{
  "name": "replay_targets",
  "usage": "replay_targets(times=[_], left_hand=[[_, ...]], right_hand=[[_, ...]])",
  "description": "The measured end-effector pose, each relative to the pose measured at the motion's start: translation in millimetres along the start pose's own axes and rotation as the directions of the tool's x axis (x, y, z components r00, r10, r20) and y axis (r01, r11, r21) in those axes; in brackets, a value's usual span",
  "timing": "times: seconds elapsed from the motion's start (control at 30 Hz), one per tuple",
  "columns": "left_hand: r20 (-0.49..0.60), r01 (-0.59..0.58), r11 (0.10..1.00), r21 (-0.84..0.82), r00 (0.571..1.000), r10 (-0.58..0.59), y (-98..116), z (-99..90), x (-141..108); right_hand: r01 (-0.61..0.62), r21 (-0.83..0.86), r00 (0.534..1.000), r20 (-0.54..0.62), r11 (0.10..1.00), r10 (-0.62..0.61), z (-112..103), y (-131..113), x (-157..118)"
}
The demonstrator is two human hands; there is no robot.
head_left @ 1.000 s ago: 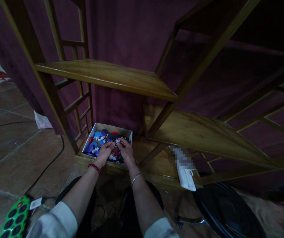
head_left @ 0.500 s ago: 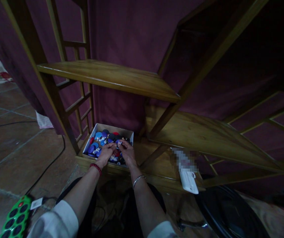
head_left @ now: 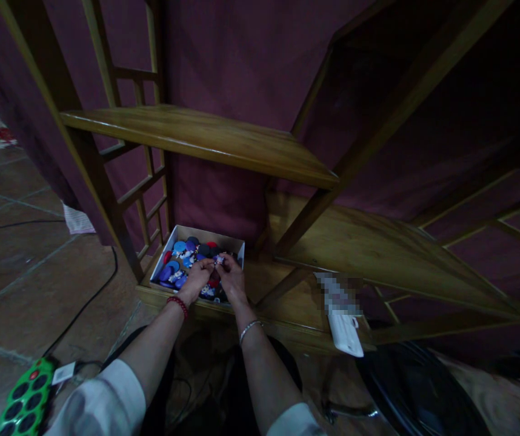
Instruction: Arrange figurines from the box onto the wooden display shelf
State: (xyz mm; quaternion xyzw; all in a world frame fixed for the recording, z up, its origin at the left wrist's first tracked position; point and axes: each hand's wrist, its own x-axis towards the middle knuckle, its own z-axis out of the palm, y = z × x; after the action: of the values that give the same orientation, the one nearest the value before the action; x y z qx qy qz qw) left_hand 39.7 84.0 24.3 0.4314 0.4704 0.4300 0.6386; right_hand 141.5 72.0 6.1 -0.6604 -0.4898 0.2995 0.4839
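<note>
A shallow cardboard box (head_left: pixel 208 234) with a white rim rests on the bottom wooden shelf. Small figurines and round discs in blue, purple, red and black fill it. Over its right half, my right hand (head_left: pixel 231 281) pinches a small white-and-purple figurine (head_left: pixel 219 260). My left hand (head_left: pixel 197 280) is closed, its fingertips meeting the same figurine from the left. The lower part of that figurine is hidden by my fingers. A red bead bracelet circles my left wrist, and a silvery bracelet my right.
An upper wooden shelf (head_left: pixel 196 136) juts out above the box, with slanting wooden posts to the right. A white object (head_left: pixel 345 334), partly blurred out, lies on the bottom shelf. On the floor are a green device with black round pads (head_left: pixel 28 396) and a black cable (head_left: pixel 85 312).
The figurine has risen slightly between my fingertips and shows more clearly. Both hands stay over the box, and the view has shifted a little.
</note>
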Motion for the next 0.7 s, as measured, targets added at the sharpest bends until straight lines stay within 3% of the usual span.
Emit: replay_targets(times=[0.23,0.37,0.43,0.57,0.7], left_hand=[[-0.021,0.039,0.996,0.076,0.999,-0.037,1.3,2.8,2.6],[0.001,-0.03,0.964,0.266,1.0,0.031,1.9,-0.1,7.1],[-0.015,-0.075,0.9,0.43,0.996,0.091,2.7,-3.6,10.7],[-0.102,-0.067,0.665,0.743,0.972,0.212,3.7,-11.3,18.1],[-0.1,-0.092,0.493,0.865,0.932,0.348,0.7,-16.3,23.5]], right_hand=[[0.007,-0.082,1.0,-0.017,0.997,-0.009,-2.1,-10.7,-3.5],[-0.024,-0.16,0.999,-0.032,0.987,0.019,-2.9,-16.3,-5.0],[-0.038,-0.196,0.999,-0.032,0.98,0.033,-3.2,-17.0,-5.2],[-0.048,-0.254,0.999,-0.017,0.966,0.045,-3.0,-14.6,-5.2],[-0.044,-0.264,0.999,-0.005,0.963,0.044,-1.4,-11.1,-5.2]])
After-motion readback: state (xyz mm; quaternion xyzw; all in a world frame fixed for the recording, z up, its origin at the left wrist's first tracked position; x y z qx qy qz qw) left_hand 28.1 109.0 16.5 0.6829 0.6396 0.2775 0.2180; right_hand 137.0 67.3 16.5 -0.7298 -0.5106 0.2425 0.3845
